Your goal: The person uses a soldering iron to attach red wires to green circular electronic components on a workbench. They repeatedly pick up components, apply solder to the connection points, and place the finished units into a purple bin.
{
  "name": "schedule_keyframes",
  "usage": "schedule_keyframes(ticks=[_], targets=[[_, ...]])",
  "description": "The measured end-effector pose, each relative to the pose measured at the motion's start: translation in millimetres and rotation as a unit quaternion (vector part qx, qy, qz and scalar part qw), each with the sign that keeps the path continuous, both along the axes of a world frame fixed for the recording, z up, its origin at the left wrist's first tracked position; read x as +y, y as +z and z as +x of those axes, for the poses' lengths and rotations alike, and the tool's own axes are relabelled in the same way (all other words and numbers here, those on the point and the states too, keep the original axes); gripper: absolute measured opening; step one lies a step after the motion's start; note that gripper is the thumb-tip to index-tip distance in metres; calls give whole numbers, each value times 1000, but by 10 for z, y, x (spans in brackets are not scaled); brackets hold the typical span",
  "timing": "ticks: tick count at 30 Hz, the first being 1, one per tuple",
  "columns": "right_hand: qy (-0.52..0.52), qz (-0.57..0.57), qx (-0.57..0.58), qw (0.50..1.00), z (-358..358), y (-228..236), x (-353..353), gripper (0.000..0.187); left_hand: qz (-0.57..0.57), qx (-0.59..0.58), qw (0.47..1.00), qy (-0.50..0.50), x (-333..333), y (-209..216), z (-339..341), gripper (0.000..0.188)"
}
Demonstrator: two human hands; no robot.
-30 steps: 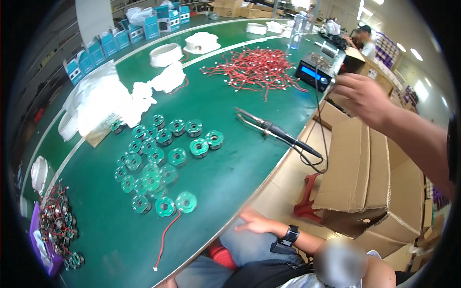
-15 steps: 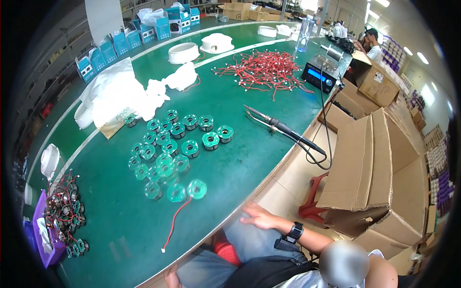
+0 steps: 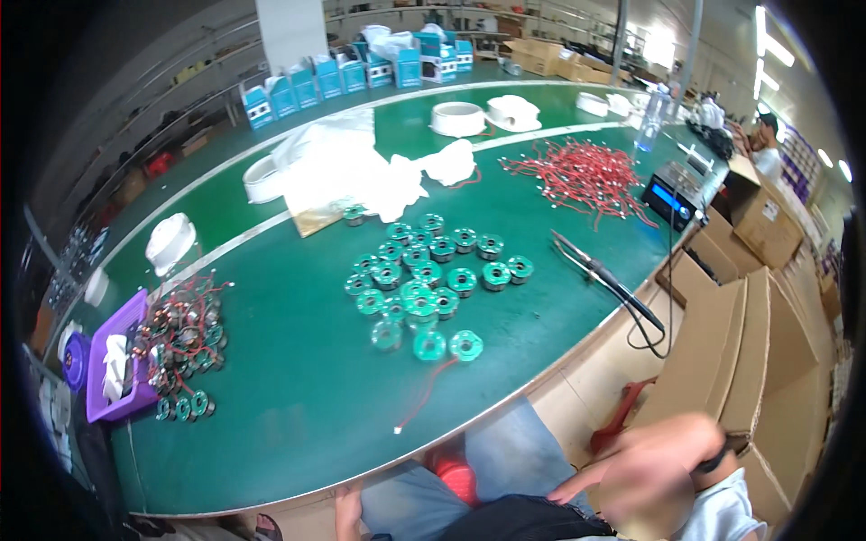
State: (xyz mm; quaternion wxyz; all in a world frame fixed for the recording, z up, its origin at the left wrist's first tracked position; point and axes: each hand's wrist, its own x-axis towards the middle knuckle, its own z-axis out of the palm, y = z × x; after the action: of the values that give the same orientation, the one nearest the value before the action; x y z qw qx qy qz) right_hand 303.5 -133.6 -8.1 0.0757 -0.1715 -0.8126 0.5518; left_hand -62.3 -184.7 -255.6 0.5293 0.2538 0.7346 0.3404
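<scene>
My right hand (image 3: 636, 451) is lifted off the table edge and held close to my body, with a dark watch at the wrist. It is smeared by motion, so its fingers do not read clearly. Low by the table's front edge, beside my left thigh, is my left hand (image 3: 348, 505), its fingers hidden. Neither hand touches the coil parts on the green table (image 3: 298, 361). Several round coils with green tops (image 3: 462, 281) stand in a loose group there. The nearest coil (image 3: 466, 345) has a red wire (image 3: 424, 397) trailing toward the front edge.
A soldering iron (image 3: 609, 281) lies at right, near its station (image 3: 670, 200). Behind is a heap of red wires (image 3: 582, 176). A purple basket (image 3: 97, 383) and wired coils (image 3: 185, 325) sit at left. White plastic bags (image 3: 338, 171) lie farther back; cardboard boxes (image 3: 740, 361) stand at right.
My right hand has left the table edge and risen toward my body. The view has swung left, so the table's things appear farther right. The coils look unmoved on the table.
</scene>
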Motion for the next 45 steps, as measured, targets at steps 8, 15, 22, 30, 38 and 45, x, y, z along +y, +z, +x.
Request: schedule_keyframes(ticks=[8,15,22,30,38,45], targets=[[-280,262,-323,865,-847,1214,2015,53,174,12,985,8,-29,-308,-52,59],[-278,369,-310,831,-1666,1335,3082,70,189,-21,981,28,-155,-894,-236,59],[-291,523,-288,747,-2102,863,3513,55,101,-28,994,-10,-67,-1114,-326,49],[-354,438,-448,695,-1148,463,3786,37,91,55,991,-80,-97,-1232,-311,47],[-389,347,-414,746,-842,-151,3909,59,97,16,993,-71,-64,-1593,-341,46],[-449,421,-223,756,-829,-146,3904,31,97,61,991,-63,-5,-1072,-309,53]])
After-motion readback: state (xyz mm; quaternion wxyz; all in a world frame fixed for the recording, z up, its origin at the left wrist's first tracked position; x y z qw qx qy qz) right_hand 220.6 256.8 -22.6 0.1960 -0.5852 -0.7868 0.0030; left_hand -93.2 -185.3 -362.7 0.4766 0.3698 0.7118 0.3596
